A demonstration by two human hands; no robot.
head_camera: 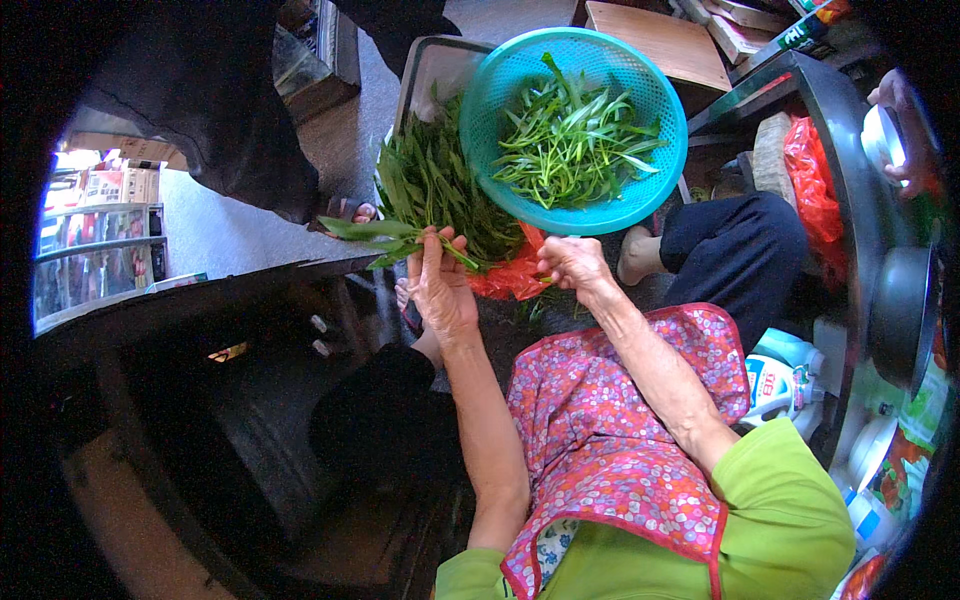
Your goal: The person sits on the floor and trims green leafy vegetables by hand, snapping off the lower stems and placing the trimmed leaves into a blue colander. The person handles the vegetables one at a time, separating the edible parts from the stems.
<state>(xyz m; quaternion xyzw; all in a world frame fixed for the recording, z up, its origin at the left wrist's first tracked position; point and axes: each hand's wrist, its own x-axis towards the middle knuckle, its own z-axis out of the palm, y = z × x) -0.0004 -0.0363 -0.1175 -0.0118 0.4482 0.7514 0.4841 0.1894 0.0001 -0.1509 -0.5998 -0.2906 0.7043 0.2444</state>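
Note:
My left hand (442, 281) holds a leafy green stem (382, 234) between thumb and fingers, its long leaves pointing left. To its right, my right hand (574, 262) has its fingers curled in, with a small bit of green at the fingertips; the rest of its grip is hidden. Just beyond my right hand stands a turquoise perforated plastic basket (664, 169) with loose green stems and leaves (566, 142) inside. A heap of darker leafy greens (435, 180) lies left of the basket and partly under its rim. Red plastic bag material (510, 279) shows between my hands.
Another person in dark clothes (225, 112) stands at the upper left, a foot near the greens. A grey tray (427, 71) lies behind the heap. At right are a dark-framed shelf (832, 135), a red plastic bag (814, 180) and white bottles (776, 382). A dark edge runs along the left.

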